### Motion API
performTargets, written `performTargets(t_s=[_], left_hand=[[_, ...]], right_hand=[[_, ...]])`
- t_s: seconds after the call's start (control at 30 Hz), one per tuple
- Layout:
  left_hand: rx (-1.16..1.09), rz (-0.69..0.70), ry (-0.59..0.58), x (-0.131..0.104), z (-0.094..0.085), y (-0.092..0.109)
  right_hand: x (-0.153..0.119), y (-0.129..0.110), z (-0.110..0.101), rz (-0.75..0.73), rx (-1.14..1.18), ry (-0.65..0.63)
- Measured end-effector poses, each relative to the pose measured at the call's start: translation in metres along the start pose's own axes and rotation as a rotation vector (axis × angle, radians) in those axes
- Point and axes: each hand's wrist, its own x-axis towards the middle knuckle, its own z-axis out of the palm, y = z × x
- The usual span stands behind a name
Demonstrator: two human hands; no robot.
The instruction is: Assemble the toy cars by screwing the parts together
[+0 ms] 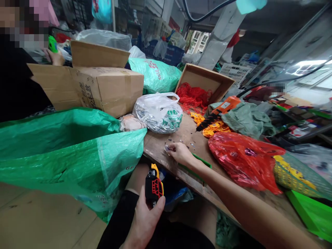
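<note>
My left hand (144, 218) is closed around a toy vehicle (153, 186), black with red bars and yellow parts, held above my lap in front of the table edge. At the near edge of the wooden table (158, 145), the fingers of my right hand (180, 154) pinch a small shiny piece (166, 148); its kind is too small to make out. Tiny dark bits lie scattered just beyond those fingers. Partly under my right forearm is a green plastic tray (201, 160). A knotted white plastic bag (158, 113) of silvery pieces sits behind my right hand.
An orange and black electric screwdriver (220, 110) leans over orange plastic parts (216, 129). A red plastic bag (241, 160) lies at the right. An open green woven sack (121, 152) fills the left, before a cardboard box (114, 90). Another person's hand (57, 58) holds a green item.
</note>
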Motion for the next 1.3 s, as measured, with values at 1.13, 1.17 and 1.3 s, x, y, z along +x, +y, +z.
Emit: performTargets(t_s=[1.13, 1.17, 1.3], left_hand=[[0.226, 0.12, -0.011, 0.0, 0.014, 0.002], [0.238, 0.116, -0.008, -0.001, 0.014, 0.003], [0.275, 0.104, -0.011, -0.003, 0.014, 0.003]], right_hand=[[-0.116, -0.001, 0.027, 0.08, 0.364, -0.152], [-0.116, -0.001, 0.028, 0.09, 0.363, -0.152], [-0.116, 0.0, 0.029, 0.115, 0.358, -0.152]])
